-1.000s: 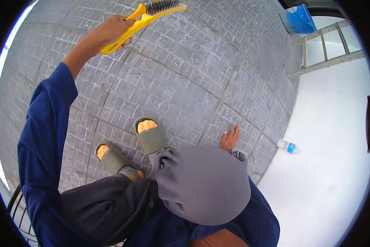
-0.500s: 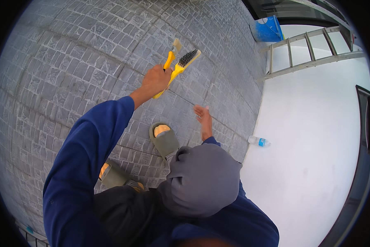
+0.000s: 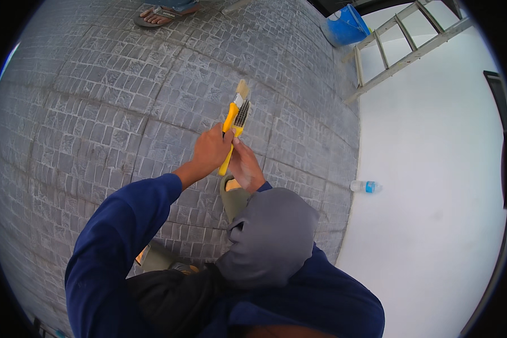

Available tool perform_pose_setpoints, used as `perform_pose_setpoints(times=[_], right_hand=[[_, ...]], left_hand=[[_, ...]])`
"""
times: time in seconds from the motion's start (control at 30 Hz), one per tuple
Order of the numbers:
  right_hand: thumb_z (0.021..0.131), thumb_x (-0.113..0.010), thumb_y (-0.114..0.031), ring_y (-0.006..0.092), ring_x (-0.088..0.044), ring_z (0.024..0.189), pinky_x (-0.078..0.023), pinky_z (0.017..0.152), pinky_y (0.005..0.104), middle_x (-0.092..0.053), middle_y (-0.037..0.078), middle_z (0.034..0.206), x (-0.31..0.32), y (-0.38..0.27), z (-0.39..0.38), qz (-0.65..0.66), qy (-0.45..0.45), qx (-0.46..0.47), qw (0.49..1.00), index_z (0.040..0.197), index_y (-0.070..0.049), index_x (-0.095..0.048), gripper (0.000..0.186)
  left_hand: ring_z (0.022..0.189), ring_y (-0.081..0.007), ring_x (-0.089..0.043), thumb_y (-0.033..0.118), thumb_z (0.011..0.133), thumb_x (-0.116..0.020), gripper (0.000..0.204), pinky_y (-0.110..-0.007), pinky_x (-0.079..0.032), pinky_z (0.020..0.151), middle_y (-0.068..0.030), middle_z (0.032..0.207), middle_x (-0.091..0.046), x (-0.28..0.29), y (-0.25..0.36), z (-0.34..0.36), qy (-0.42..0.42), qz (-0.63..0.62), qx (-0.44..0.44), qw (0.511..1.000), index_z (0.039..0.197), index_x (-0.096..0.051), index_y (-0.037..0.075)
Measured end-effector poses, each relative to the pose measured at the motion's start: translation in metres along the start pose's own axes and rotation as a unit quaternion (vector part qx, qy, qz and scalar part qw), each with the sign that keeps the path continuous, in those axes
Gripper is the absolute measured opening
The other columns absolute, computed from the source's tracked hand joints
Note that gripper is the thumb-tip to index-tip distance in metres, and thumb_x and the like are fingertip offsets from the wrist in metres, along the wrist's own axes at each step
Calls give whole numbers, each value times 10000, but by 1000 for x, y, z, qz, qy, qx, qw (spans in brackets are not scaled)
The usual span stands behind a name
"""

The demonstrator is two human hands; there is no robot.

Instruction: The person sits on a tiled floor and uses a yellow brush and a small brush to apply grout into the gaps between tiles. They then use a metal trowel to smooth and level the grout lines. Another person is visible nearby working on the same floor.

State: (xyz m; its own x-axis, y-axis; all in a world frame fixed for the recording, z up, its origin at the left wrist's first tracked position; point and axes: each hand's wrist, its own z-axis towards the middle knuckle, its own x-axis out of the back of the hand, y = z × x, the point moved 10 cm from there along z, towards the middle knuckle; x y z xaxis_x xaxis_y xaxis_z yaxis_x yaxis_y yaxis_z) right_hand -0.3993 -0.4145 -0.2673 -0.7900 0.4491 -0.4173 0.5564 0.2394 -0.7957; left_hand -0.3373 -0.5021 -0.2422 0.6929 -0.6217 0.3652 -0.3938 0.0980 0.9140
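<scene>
My left hand is closed around the yellow handle of a paintbrush with pale bristles. Beside it, a yellow-handled wire brush with dark bristles runs between my two hands, its handle end sticking out below. My right hand meets the left from the right, its fingertips closed on the wire brush's handle just under the bristles. Both brush heads point away from me, the paintbrush reaching farther. The overlap of the hands partly hides the grip.
Grey patterned paving spreads under my sandals. A white wall rises at the right, with a plastic bottle by its base. A metal ladder and a blue bucket stand far right. Another person's sandalled foot is far left.
My right hand has moved left and up to the wire brush and taken hold of it. The brushes have turned more upright. Another person's foot has come into view.
</scene>
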Motion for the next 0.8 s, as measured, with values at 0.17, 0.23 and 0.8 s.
perform_pose_setpoints(times=[0.17, 0.23, 0.8], right_hand=[[974, -541, -253, 115, -586, 867, -458, 793, 292, -611, 43, 959, 88, -18, -20, 0, 118, 84, 989, 1101, -39, -561, 250], [948, -573, -211, 116, -596, 754, -470, 689, 284, -607, 41, 811, 150, -34, -44, -89, 190, 148, 967, 980, -29, -586, 185], [933, -609, -260, 313, -519, 847, -413, 784, 405, -539, 177, 910, 444, 36, -256, -397, 714, 111, 566, 1002, 65, -558, 335]], left_hand=[[617, -207, -621, 413, 967, -524, 457, -365, -471, 573, -143, 675, -612, -15, -23, 5, -85, -111, 74, 987, 908, -576, -37], [538, -285, -569, 403, 969, -527, 447, -412, -432, 524, -144, 595, -577, 17, -25, 19, 1, 17, 6, 1000, 846, -605, -19], [506, -174, -430, 330, 977, -540, 395, -362, -371, 499, -128, 573, -470, -102, -29, 72, -51, 62, 87, 993, 815, -591, -27]])
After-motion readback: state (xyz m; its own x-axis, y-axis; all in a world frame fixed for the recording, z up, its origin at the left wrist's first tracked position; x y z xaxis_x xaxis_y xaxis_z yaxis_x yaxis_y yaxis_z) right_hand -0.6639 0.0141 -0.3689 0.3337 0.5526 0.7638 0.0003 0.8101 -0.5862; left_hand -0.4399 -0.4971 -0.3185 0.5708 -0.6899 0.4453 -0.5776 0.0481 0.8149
